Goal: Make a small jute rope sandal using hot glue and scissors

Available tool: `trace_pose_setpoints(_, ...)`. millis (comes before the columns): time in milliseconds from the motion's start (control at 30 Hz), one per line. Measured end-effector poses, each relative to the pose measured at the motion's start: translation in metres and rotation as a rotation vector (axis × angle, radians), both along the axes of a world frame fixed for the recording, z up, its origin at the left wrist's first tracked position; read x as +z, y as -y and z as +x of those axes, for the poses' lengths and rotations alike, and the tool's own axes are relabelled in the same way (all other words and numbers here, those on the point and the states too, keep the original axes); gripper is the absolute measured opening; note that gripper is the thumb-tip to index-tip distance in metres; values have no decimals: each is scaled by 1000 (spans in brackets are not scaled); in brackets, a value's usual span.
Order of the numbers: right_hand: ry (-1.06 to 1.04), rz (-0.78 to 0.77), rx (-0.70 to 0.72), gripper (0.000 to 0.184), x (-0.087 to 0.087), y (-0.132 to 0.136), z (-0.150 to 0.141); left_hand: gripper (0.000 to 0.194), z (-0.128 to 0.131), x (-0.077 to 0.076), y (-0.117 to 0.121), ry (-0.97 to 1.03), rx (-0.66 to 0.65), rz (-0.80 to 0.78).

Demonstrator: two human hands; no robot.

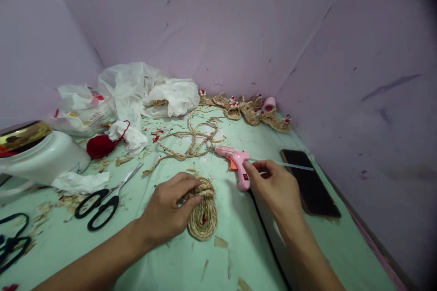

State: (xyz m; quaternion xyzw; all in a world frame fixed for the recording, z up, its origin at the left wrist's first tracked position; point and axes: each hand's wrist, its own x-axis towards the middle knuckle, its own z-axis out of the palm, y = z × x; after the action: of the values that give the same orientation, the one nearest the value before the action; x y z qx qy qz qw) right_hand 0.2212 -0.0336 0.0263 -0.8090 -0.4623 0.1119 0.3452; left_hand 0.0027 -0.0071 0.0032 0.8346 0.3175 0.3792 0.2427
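Note:
My left hand [172,202] pinches a small slipper of coiled, braided straw cord [203,218] by the strap across its upper part. The slipper's sole lies against the green tabletop, with a red spot at its centre. My right hand [273,184] has its fingers curled at the back of a pink hot glue gun [241,168], thumb and index finger against the handle's rear. A clear glue stick [297,165] sticks out behind the gun, past my knuckles. The nozzle points left, towards a loose tangle of braided straw cord [194,138].
Black-handled scissors [105,204] lie left of the slipper. A red yarn ball [101,146], a white container [51,157] and plastic bags [136,86] fill the far left. Finished-looking straw slippers [251,113] line the wall. A phone [310,186] lies right; the gun's black cable [268,236] runs forward.

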Motion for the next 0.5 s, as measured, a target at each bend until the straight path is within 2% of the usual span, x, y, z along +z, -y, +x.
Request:
trace_pose_setpoints(67,-1,-172,32,38,1,-6,7,17,0,0,0,1,-1,-4)
trace_pose_setpoints(133,-87,-237,89,32,-3,-14,9,16,1,1,0,-1,-2,-10)
trace_pose_setpoints(300,-345,-262,134,15,-10,-27,7,18,-1,1,1,-14,-7,-27)
trace_pose_setpoints(400,-551,-239,201,3,-5,-21,5,19,-3,0,2,-26,-9,-46)
trace_pose_setpoints(500,-693,-156,290,16,-2,1,2,20,-4,-1,3,-23,-8,-48)
